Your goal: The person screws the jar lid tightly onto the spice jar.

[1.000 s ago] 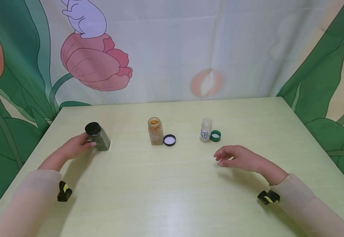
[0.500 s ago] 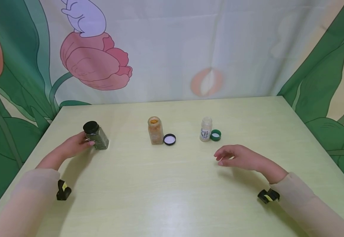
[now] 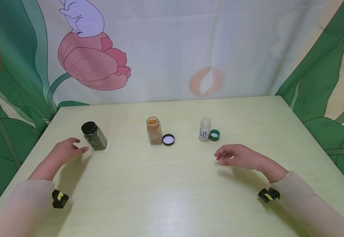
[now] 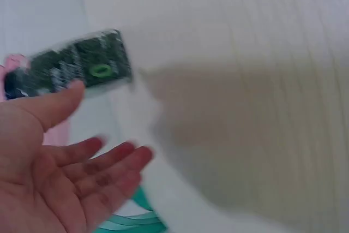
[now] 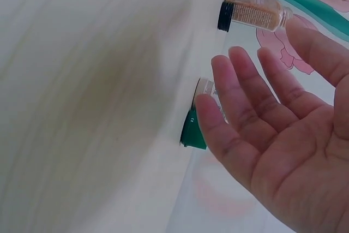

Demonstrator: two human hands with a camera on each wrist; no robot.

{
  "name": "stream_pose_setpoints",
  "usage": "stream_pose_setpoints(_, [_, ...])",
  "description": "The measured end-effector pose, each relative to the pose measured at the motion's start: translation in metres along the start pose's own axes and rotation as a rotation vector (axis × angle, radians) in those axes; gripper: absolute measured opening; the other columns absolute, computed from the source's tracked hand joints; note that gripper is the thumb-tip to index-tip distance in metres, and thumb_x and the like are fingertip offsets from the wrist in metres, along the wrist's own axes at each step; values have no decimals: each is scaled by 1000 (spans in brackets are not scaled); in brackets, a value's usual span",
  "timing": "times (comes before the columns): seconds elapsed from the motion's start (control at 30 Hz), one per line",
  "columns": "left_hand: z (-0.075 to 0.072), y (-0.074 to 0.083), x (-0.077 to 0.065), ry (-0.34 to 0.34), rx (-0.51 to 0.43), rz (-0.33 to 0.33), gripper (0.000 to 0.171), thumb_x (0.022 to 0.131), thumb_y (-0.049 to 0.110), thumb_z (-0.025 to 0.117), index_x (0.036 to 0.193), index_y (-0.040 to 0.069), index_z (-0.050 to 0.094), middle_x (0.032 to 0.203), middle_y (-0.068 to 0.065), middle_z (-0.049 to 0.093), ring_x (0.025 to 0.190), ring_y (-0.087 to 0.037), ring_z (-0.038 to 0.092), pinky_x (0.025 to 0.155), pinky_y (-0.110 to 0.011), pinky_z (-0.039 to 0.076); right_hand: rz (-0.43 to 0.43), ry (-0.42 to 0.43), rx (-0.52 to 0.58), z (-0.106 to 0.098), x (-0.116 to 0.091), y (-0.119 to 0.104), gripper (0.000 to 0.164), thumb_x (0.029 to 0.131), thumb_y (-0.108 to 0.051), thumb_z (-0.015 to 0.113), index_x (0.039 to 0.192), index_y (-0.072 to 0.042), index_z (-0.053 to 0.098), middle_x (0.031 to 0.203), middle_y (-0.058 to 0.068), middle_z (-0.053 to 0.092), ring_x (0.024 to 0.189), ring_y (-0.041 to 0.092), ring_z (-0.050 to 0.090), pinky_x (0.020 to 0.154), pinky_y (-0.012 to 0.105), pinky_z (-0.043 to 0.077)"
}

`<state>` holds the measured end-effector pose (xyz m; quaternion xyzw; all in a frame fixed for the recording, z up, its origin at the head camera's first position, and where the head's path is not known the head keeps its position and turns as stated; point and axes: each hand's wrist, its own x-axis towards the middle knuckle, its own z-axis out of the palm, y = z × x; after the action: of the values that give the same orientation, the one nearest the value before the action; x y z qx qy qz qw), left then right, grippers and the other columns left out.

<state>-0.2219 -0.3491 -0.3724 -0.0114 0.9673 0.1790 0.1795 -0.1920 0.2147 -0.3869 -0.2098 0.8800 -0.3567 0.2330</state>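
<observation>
A square glass jar of dark green flakes (image 3: 97, 139) stands upright at the left, its black cap on. Just left of it is my left hand (image 3: 63, 152), fingers loosely spread and holding nothing; in the left wrist view a gap shows between the fingers and the blurred jar (image 4: 87, 65). My right hand (image 3: 241, 158) hovers with relaxed fingers over the table at the right, nothing in it. Beyond it stand a small clear bottle with a printed label (image 3: 204, 130), uncapped, and its green cap (image 3: 214, 135). Mid-table, an uncapped jar of orange-brown powder (image 3: 154, 132) stands beside a black cap (image 3: 168, 140).
The pale wooden table (image 3: 166, 184) ends at the back against a hanging cloth (image 3: 160, 49) printed with flowers and leaves. Both sleeves carry a small black wrist device, such as the left one (image 3: 60, 199).
My left hand has let go of the green-flake jar and drawn back to the left. The jar stays standing on the table. My right hand has hardly moved.
</observation>
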Motion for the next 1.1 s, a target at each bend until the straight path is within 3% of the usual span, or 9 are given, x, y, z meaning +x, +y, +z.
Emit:
stream_pose_setpoints(0.1, [1, 12, -12, -22, 37, 32, 48, 106, 30, 54, 117, -17, 55, 102, -32, 67, 93, -41, 64, 84, -50, 55, -13, 11, -14, -1, -2, -1, 34, 99, -18, 67, 127, 1, 64, 121, 17, 71, 113, 30, 67, 102, 50, 57])
stream_pose_setpoints(0.2, [5, 31, -21, -64, 3, 88, 41, 106, 29, 55, 110, -11, 59, 96, -23, 69, 87, -31, 67, 79, -43, 56, -15, 26, -7, -2, -2, 0, 33, 99, -17, 67, 127, 2, 64, 120, 17, 71, 113, 29, 67, 100, 46, 58])
stream_pose_setpoints(0.33, [16, 57, -32, -80, -81, 167, 43, 106, 30, 56, 120, -10, 59, 109, -24, 71, 94, -30, 70, 83, -46, 58, -13, 44, 5, -2, -3, 0, 32, 99, -16, 67, 126, 1, 64, 121, 18, 72, 112, 28, 67, 96, 42, 59])
stream_pose_setpoints(0.57, [41, 103, -43, -21, -253, 302, 50, 106, 28, 57, 145, -2, 51, 130, -26, 68, 122, -42, 65, 99, -54, 57, -4, 93, 10, -5, -7, -6, 31, 99, -12, 65, 127, 2, 64, 122, 19, 71, 112, 29, 67, 102, 50, 57])
stream_pose_setpoints(0.77, [59, 140, -38, -29, -379, 389, 52, 104, 22, 59, 150, 0, 46, 138, -23, 65, 128, -40, 63, 104, -51, 56, -7, 135, 6, -6, -10, -5, 34, 99, -14, 66, 128, 3, 63, 126, 21, 70, 115, 32, 67, 101, 49, 58])
stream_pose_setpoints(1.1, [79, 184, -24, -124, -401, 540, 60, 99, 21, 67, 152, 2, 45, 148, -24, 56, 140, -40, 53, 114, -53, 48, 9, 190, -2, -11, -9, -4, 47, 100, -17, 67, 139, 3, 53, 138, 25, 60, 122, 40, 63, 101, 51, 58])
